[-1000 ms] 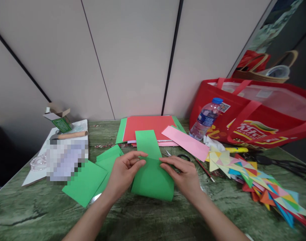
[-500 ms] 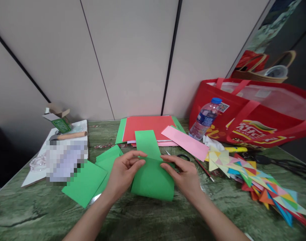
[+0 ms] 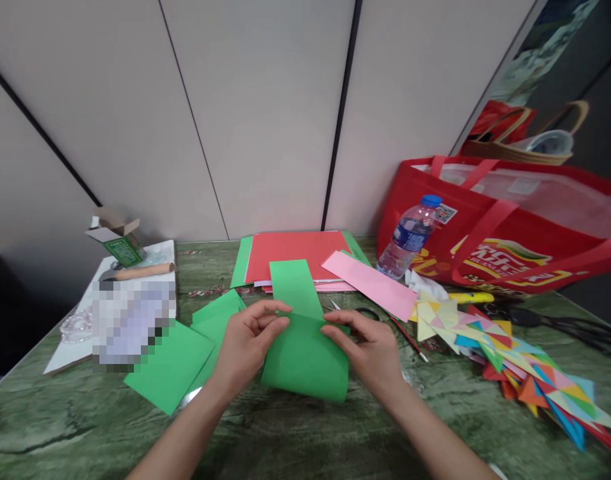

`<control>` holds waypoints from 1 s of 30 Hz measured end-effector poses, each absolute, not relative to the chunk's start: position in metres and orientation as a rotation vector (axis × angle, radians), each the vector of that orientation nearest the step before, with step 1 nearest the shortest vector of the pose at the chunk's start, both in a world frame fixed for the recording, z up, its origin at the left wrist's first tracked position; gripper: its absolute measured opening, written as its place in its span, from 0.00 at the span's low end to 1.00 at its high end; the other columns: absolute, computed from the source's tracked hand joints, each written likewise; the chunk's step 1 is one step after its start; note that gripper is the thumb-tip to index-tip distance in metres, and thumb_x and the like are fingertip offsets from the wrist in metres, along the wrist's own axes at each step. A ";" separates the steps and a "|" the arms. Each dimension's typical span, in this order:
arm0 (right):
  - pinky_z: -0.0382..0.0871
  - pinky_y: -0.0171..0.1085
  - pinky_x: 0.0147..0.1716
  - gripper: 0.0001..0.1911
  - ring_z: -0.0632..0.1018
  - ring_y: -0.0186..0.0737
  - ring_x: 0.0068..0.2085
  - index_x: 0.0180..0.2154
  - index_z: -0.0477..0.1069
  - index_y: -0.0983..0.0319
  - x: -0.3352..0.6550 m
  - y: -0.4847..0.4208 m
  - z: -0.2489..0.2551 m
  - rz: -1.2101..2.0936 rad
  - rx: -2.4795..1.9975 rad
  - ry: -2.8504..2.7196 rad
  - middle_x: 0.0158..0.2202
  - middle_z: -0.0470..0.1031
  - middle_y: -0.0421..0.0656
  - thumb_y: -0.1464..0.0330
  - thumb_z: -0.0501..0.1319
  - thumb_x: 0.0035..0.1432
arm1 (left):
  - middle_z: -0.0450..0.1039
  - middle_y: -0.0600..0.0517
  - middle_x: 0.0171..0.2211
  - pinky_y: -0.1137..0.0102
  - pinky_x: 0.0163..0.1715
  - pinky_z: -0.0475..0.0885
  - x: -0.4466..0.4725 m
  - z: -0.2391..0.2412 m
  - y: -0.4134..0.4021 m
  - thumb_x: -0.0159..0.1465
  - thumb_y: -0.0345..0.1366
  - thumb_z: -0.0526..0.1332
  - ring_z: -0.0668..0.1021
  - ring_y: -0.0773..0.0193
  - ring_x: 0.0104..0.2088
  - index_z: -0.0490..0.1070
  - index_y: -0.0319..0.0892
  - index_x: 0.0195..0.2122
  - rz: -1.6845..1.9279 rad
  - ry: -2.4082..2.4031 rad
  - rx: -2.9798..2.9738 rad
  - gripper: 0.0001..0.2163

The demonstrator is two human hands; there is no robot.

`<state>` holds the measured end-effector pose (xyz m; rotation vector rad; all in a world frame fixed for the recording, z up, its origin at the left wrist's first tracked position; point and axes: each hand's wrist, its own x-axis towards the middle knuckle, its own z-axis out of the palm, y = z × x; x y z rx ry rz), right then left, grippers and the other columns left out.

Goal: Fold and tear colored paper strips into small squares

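Note:
A strip of green paper (image 3: 305,360) is bent over toward me, its near end curving in a loose loop and its far end lying flat toward the stacked sheets. My left hand (image 3: 253,337) pinches the upper left edge of the bent part between thumb and fingers. On the right edge, my right hand (image 3: 363,343) grips the same paper with thumb and forefinger. Other green paper pieces (image 3: 170,367) lie to the left, partly behind my left forearm. Scissors (image 3: 366,313) show only in part behind my right hand.
Stacked coloured sheets (image 3: 298,250) lie against the wall, with a pink strip (image 3: 370,283) beside them. A water bottle (image 3: 410,237) stands before a red bag (image 3: 485,227). Folded paper pieces (image 3: 530,370) spread at right. A hammer (image 3: 138,271) and small box (image 3: 118,240) sit at left.

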<state>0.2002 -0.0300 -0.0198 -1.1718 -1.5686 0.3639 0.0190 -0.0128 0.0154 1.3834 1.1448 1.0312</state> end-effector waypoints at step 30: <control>0.67 0.31 0.24 0.07 0.74 0.34 0.26 0.32 0.73 0.62 0.203 -0.027 -0.022 0.896 -1.126 -1.755 0.25 0.76 0.40 0.66 0.62 0.50 | 0.62 0.57 0.15 0.74 0.21 0.57 0.014 0.014 -0.012 0.56 0.36 0.57 0.62 0.68 0.19 0.72 0.41 0.31 0.818 1.126 1.789 0.06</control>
